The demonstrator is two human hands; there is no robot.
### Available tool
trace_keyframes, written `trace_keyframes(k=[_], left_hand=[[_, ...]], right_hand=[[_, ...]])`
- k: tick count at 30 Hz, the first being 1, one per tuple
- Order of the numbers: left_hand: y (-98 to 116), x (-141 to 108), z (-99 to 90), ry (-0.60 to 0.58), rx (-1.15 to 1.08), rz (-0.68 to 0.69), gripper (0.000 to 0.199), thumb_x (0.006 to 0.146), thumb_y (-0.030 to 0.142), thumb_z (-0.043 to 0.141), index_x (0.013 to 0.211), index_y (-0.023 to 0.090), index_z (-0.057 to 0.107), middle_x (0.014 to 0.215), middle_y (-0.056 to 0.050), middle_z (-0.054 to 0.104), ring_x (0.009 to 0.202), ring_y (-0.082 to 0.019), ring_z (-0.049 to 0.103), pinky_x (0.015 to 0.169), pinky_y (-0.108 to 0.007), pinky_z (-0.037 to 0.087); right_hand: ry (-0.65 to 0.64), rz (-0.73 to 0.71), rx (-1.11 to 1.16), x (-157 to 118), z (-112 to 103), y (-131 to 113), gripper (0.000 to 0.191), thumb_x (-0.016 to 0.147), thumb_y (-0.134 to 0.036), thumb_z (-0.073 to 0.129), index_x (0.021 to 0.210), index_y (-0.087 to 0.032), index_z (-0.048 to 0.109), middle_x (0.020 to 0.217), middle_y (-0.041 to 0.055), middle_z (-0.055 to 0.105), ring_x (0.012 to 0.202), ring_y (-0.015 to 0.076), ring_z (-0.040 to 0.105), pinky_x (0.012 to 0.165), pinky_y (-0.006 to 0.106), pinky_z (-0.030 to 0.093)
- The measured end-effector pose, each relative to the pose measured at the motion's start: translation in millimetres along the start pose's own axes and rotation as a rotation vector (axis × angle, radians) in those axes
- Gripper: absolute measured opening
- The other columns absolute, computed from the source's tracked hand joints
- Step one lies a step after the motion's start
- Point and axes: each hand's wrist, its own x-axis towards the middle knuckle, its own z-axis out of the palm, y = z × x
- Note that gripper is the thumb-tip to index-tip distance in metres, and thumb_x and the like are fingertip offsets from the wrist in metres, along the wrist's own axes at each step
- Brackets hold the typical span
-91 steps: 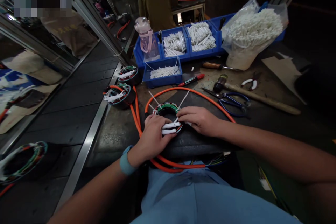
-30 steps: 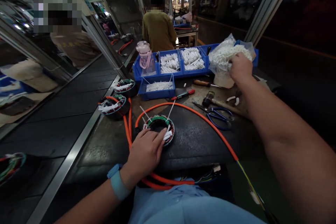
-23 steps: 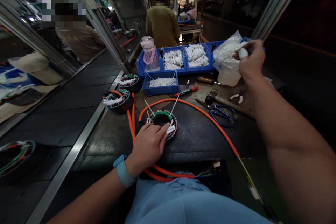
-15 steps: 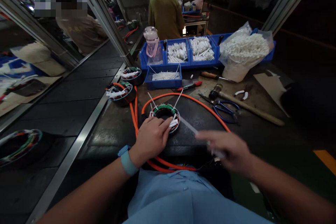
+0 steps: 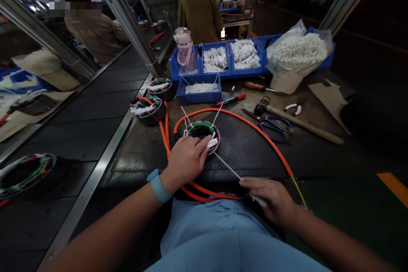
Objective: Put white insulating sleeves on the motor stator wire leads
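A motor stator (image 5: 201, 124), a ring with green, red and white wiring, lies on the dark bench before me. My left hand (image 5: 188, 155) is closed over its near left rim, fingertips by several white sleeves (image 5: 213, 142). White cable ties (image 5: 217, 113) stick up from the far side of the ring. Another cable tie (image 5: 227, 165) runs straight from the near right rim to my right hand (image 5: 270, 197), which pinches its end between thumb and finger. A pale handle-like piece (image 5: 259, 200) sits in the right palm; its kind is mostly hidden.
An orange cable (image 5: 255, 123) loops around the stator. Two more stators (image 5: 146, 108) stand at left beside the metal-edged conveyor (image 5: 83, 144). Beyond are a blue tray of ties (image 5: 199, 93), sleeve bins (image 5: 216, 59), a hammer (image 5: 302, 125), blue-handled pliers (image 5: 274, 129) and a bag (image 5: 296, 59).
My right hand has moved slightly down, and the cable tie, blurred before, now shows as a sharp straight line. My left hand stays on the stator. The orange cable's end has come into view at right.
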Motion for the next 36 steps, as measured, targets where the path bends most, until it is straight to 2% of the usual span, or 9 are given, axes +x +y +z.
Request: trace_keyframes(k=[4, 8, 13, 16, 19, 21, 24, 28, 36], left_hand=[[-0.5, -0.2, 0.8, -0.007, 0.014, 0.002, 0.036, 0.093, 0.028, 0.037, 0.123, 0.017, 0.052, 0.084, -0.007, 0.061, 0.081, -0.020, 0.055, 0.078, -0.036, 0.041], [0.2, -1.0, 3.2, -0.009, 0.041, -0.001, 0.036, 0.092, 0.028, 0.036, 0.123, 0.016, 0.052, 0.083, -0.008, 0.060, 0.079, -0.021, 0.055, 0.075, -0.037, 0.042], [1.5, -2.3, 7.8, 0.004, 0.067, -0.027, 0.032, 0.092, 0.028, 0.037, 0.115, 0.016, 0.055, 0.084, -0.008, 0.061, 0.081, -0.023, 0.056, 0.078, -0.040, 0.044], [2.1, -4.0, 10.7, 0.088, -0.106, -0.064, 0.039, 0.089, 0.023, 0.043, 0.127, 0.014, 0.045, 0.099, -0.010, 0.064, 0.097, -0.025, 0.057, 0.091, -0.044, 0.041], [2.7, -6.4, 14.9, 0.256, -0.354, -0.150, 0.054, 0.084, 0.017, 0.051, 0.135, 0.016, 0.033, 0.111, -0.008, 0.065, 0.110, -0.022, 0.054, 0.101, -0.044, 0.036], [2.5, -8.1, 17.7, 0.324, -0.401, -0.136, 0.044, 0.084, 0.015, 0.052, 0.127, 0.021, 0.045, 0.110, -0.005, 0.066, 0.108, -0.019, 0.057, 0.101, -0.043, 0.036], [1.0, -9.9, 19.3, 0.328, -0.323, -0.018, 0.032, 0.085, 0.012, 0.049, 0.114, 0.023, 0.057, 0.112, -0.003, 0.066, 0.104, -0.017, 0.059, 0.099, -0.041, 0.037], [-1.6, -9.5, 16.6, 0.312, -0.173, 0.090, 0.034, 0.084, 0.012, 0.050, 0.118, 0.018, 0.057, 0.114, -0.005, 0.066, 0.106, -0.020, 0.058, 0.094, -0.039, 0.043], [-2.3, -7.1, 16.1, 0.311, -0.065, 0.157, 0.034, 0.084, 0.012, 0.048, 0.118, 0.014, 0.056, 0.113, -0.006, 0.066, 0.104, -0.022, 0.057, 0.088, -0.039, 0.047]], right_hand=[[-0.007, -0.057, 0.035, 8.4, 0.0, -0.2, 0.046, 0.080, -0.007, 0.044, 0.118, -0.031, 0.038, 0.113, 0.0061, 0.065, 0.111, 0.0178, 0.058, 0.084, 0.037, 0.056], [0.003, -0.102, 0.025, 46.3, 8.3, 5.5, 0.034, 0.080, -0.004, 0.040, 0.106, -0.025, 0.048, 0.115, 0.0086, 0.064, 0.109, 0.0166, 0.059, 0.085, 0.033, 0.053], [0.034, 0.377, 0.163, 111.6, 30.0, 20.3, 0.008, 0.077, -0.016, 0.054, 0.083, -0.020, 0.057, 0.082, 0.0019, 0.067, 0.075, 0.0151, 0.063, 0.070, 0.028, 0.051], [0.083, 0.618, 0.409, 131.1, 39.9, 25.3, 0.008, 0.071, -0.019, 0.060, 0.078, -0.020, 0.057, 0.070, -0.0016, 0.062, 0.063, 0.0135, 0.059, 0.060, 0.026, 0.049], [0.152, 0.723, 0.622, 133.6, 43.5, 25.2, 0.012, 0.066, -0.021, 0.065, 0.075, -0.019, 0.057, 0.067, -0.0024, 0.060, 0.060, 0.0127, 0.058, 0.058, 0.026, 0.049], [0.182, 0.755, 0.700, 130.1, 42.7, 23.4, 0.018, 0.061, -0.023, 0.069, 0.074, -0.019, 0.057, 0.066, -0.0027, 0.060, 0.061, 0.0126, 0.058, 0.060, 0.026, 0.050], [0.201, 0.774, 0.798, 121.2, 38.5, 19.8, 0.029, 0.056, -0.025, 0.076, 0.075, -0.020, 0.056, 0.071, -0.0025, 0.062, 0.068, 0.0129, 0.061, 0.069, 0.028, 0.052], [0.199, 0.762, 0.900, 109.0, 33.8, 15.9, 0.036, 0.056, -0.029, 0.079, 0.078, -0.021, 0.052, 0.076, -0.0012, 0.065, 0.075, 0.0140, 0.065, 0.081, 0.032, 0.051], [0.219, 0.788, 0.847, 110.4, 34.1, 18.2, 0.034, 0.055, -0.029, 0.080, 0.073, -0.020, 0.052, 0.071, -0.0027, 0.064, 0.068, 0.0130, 0.064, 0.076, 0.031, 0.052]])
